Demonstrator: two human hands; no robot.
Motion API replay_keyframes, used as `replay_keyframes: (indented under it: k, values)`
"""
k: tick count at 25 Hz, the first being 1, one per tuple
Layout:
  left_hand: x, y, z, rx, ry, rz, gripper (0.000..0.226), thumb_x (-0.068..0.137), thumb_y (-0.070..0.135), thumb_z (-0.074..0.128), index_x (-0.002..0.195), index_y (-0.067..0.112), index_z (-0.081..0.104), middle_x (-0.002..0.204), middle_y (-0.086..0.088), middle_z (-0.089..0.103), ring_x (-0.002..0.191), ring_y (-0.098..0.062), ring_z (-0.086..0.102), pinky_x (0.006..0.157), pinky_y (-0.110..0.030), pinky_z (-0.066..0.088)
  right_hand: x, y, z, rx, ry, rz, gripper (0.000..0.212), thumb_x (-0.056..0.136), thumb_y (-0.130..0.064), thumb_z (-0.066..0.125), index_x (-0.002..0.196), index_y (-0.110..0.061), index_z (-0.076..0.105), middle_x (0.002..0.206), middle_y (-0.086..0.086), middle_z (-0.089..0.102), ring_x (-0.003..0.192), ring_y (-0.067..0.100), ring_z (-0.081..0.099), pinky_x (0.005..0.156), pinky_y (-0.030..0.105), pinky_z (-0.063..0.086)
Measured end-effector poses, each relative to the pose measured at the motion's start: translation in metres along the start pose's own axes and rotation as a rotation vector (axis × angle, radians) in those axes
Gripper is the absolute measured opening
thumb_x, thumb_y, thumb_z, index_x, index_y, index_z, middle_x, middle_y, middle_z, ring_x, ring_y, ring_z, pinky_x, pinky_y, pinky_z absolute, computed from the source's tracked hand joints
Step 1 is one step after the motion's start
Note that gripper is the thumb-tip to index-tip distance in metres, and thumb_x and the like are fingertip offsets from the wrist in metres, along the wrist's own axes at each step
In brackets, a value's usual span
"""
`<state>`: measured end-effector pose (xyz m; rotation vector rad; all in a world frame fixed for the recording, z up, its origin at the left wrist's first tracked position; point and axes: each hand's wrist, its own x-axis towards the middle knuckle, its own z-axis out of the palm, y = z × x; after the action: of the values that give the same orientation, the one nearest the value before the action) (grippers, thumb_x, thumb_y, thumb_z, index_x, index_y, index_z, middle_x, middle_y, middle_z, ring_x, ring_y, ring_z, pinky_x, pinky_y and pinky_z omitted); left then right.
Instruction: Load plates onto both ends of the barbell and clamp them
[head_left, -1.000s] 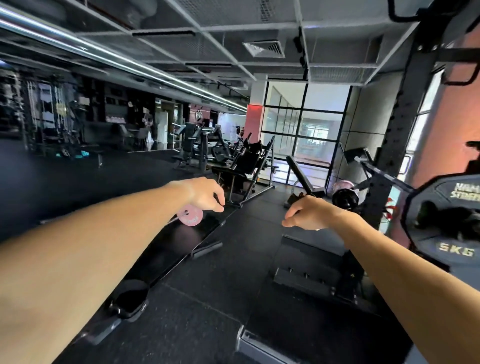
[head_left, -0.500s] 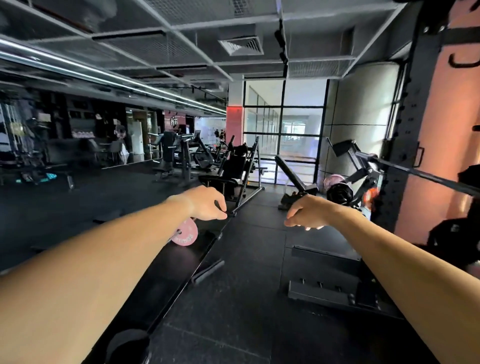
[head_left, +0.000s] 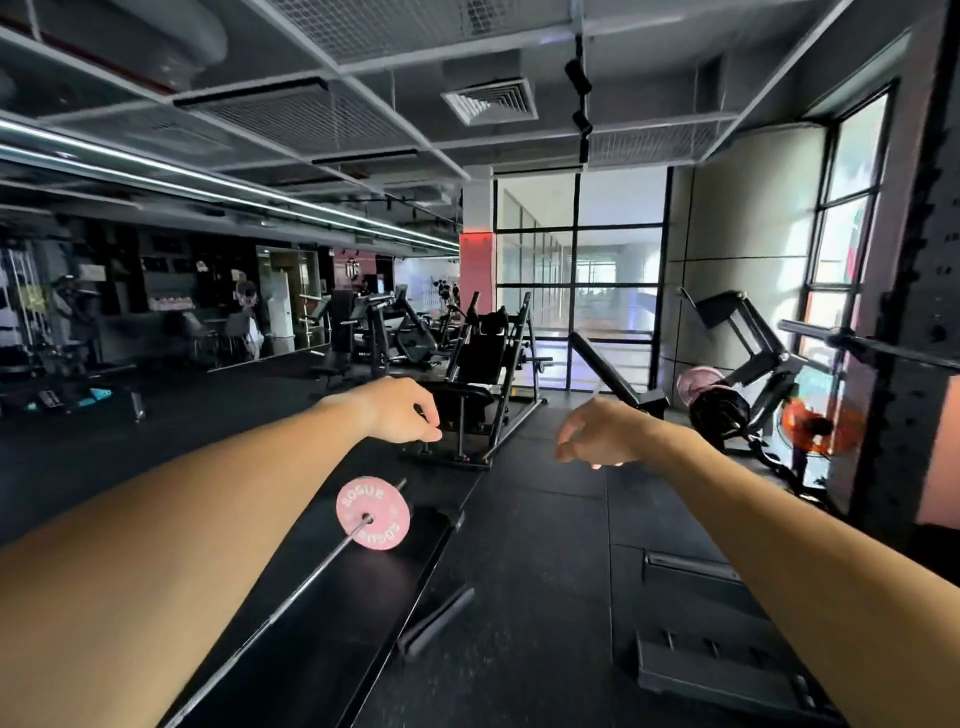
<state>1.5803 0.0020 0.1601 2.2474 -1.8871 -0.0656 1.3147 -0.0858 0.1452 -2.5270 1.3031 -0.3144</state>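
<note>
Bare forearms stretch out ahead of the person, both raised over the dark floor. The left hand (head_left: 402, 413) has its fingers curled downward with thumb and fingertips drawn close together; whether anything small sits between them cannot be told. The right hand (head_left: 597, 434) hangs with loosely curled fingers and grips nothing that can be seen.

Below and between the arms, nearer the left one, a round pale pink weight plate (head_left: 373, 513) sits on the far end of a long steel barbell (head_left: 306, 577). White raised lettering on the plate's face reads "ROGUE" across the top and again, upside down, across the bottom. The bar runs from the plate toward the lower left, passing under the left forearm, and lies over a smooth black lifting platform (head_left: 415, 566), apart from both hands.

Farther right, a tall black perforated rack upright (head_left: 904, 364) carries a second dark bar (head_left: 872, 345) across it. Beyond the right hand, a black angled machine (head_left: 748, 358) holds another pink plate (head_left: 698, 382) beside a black one.
</note>
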Motion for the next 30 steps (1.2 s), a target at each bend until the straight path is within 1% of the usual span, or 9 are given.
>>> replay_keyframes:
  k: [8,12,14,16,20,22,24,27,30]
  values:
    - [0.259,-0.101,0.045,-0.075,0.001,0.075,0.019,0.083,0.047,0.069,0.099,0.038,0.071,0.103,0.006,0.068,0.096,-0.015,0.063,0.077,-0.023,0.045,0.261,0.041,0.037,-0.109,0.026,0.061,0.027,0.085,-0.04,0.071,0.11,-0.03,0.074,0.116,-0.003,0.071,0.108,0.019,0.067,0.096,0.03,0.054]
    - [0.408,-0.125,0.036,-0.082,-0.022,0.158,0.026,0.088,0.041,0.067,0.11,0.029,0.073,0.099,0.013,0.065,0.097,-0.014,0.06,0.079,-0.024,0.044,0.387,0.07,0.018,-0.073,0.063,0.141,0.005,0.084,-0.04,0.073,0.087,-0.039,0.07,0.092,-0.011,0.069,0.088,0.013,0.063,0.081,0.019,0.048]
    - [0.488,-0.124,0.038,-0.105,-0.025,0.206,0.025,0.088,0.04,0.066,0.108,0.029,0.073,0.096,0.015,0.065,0.096,-0.014,0.06,0.084,-0.026,0.046,0.446,0.092,0.009,-0.053,0.084,0.177,0.007,0.085,-0.041,0.073,0.091,-0.038,0.071,0.083,-0.013,0.061,0.086,0.012,0.058,0.079,0.018,0.044]
    - [0.562,-0.118,0.053,-0.092,-0.045,0.264,0.025,0.085,0.042,0.067,0.107,0.03,0.073,0.11,0.012,0.069,0.102,-0.013,0.06,0.09,-0.027,0.048,0.502,0.12,0.007,-0.052,0.08,0.218,0.019,0.083,-0.044,0.074,0.1,-0.035,0.074,0.088,-0.008,0.062,0.087,0.014,0.059,0.078,0.02,0.045]
    - [0.695,-0.104,0.086,-0.076,-0.08,0.311,0.024,0.082,0.047,0.066,0.104,0.037,0.07,0.107,0.012,0.064,0.099,-0.014,0.059,0.084,-0.029,0.048,0.606,0.189,0.007,0.004,0.096,0.275,0.01,0.081,-0.042,0.077,0.084,-0.038,0.069,0.077,-0.011,0.064,0.072,0.011,0.062,0.067,0.021,0.048]
    - [0.77,-0.095,0.101,-0.06,-0.083,0.337,0.027,0.084,0.046,0.066,0.107,0.035,0.07,0.103,0.013,0.06,0.098,-0.014,0.058,0.081,-0.028,0.045,0.663,0.231,0.003,0.008,0.122,0.283,0.01,0.08,-0.039,0.078,0.082,-0.037,0.068,0.077,-0.009,0.067,0.07,0.014,0.065,0.072,0.025,0.053]
    - [0.848,-0.079,0.115,-0.05,-0.074,0.364,0.027,0.083,0.046,0.066,0.107,0.034,0.07,0.107,0.012,0.061,0.099,-0.014,0.057,0.088,-0.028,0.047,0.721,0.278,-0.007,0.005,0.146,0.3,0.011,0.075,-0.043,0.078,0.079,-0.036,0.07,0.084,-0.002,0.074,0.075,0.02,0.07,0.077,0.03,0.057]
    - [0.952,-0.051,0.124,-0.056,-0.084,0.385,0.021,0.082,0.046,0.065,0.1,0.037,0.07,0.109,0.012,0.062,0.102,-0.013,0.058,0.093,-0.029,0.049,0.807,0.352,-0.038,-0.011,0.139,0.318,0.035,0.057,-0.06,0.071,0.08,-0.034,0.075,0.092,0.0,0.077,0.081,0.025,0.075,0.08,0.039,0.062]
    - [1.043,-0.029,0.127,-0.057,-0.083,0.398,0.02,0.083,0.045,0.066,0.101,0.036,0.069,0.109,0.009,0.064,0.106,-0.015,0.059,0.091,-0.028,0.048,0.882,0.401,-0.076,0.03,0.187,0.343,0.029,0.063,-0.057,0.077,0.081,-0.035,0.077,0.094,-0.004,0.074,0.081,0.02,0.07,0.077,0.031,0.057]
